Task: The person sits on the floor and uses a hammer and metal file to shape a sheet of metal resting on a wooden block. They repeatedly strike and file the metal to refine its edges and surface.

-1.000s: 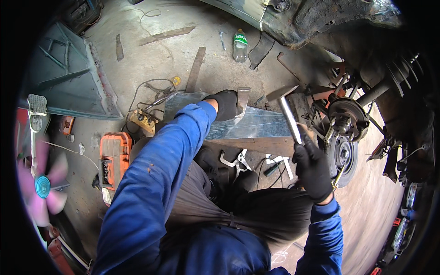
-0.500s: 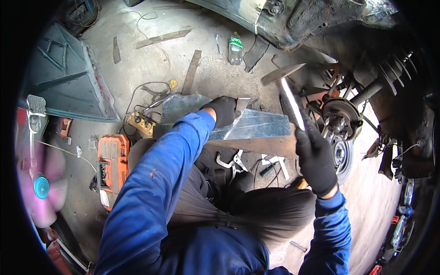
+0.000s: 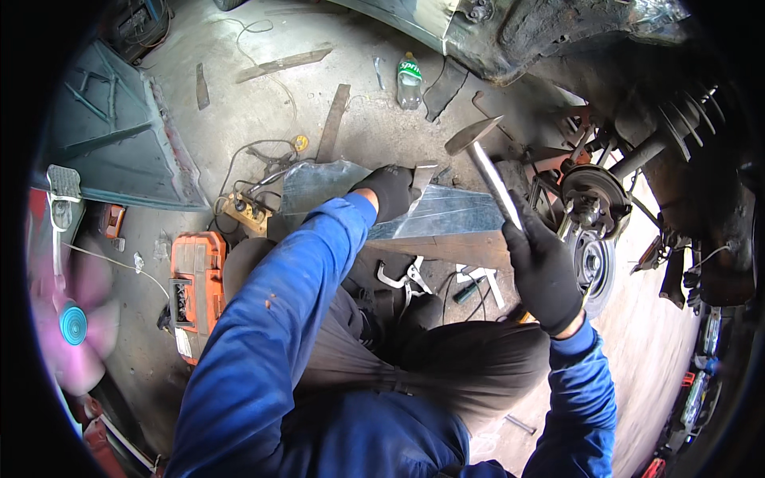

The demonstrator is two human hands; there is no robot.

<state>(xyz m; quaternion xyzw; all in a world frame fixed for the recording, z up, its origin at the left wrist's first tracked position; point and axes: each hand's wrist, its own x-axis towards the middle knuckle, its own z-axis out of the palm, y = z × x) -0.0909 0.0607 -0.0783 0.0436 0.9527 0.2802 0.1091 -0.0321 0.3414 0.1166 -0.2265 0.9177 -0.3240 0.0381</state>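
1. Gripping the hammer [image 3: 494, 182] by its handle: right hand [image 3: 546, 275]. Head is raised, apart from the sheet.
2. Left hand [image 3: 389, 193] is closed on a flat metal strip [image 3: 424, 175] over the sheet metal [image 3: 458, 213]. Glove hides the lower end, so can't confirm contact.
3. Sheet lies on a wooden block [image 3: 450, 248] in front of the person, long side roughly crosswise.
4. Done, my read: sheet on its support, strip positioned, hammer in hand. Pale lines cross the sheet; can't tell scribe marks from cuts or glare.
5. Left, my read: hammer work at the strip looks unfinished. No separated piece visible; amount remaining unclear.
6. Locking clamp [image 3: 413, 273] lies near the feet, not on the sheet.
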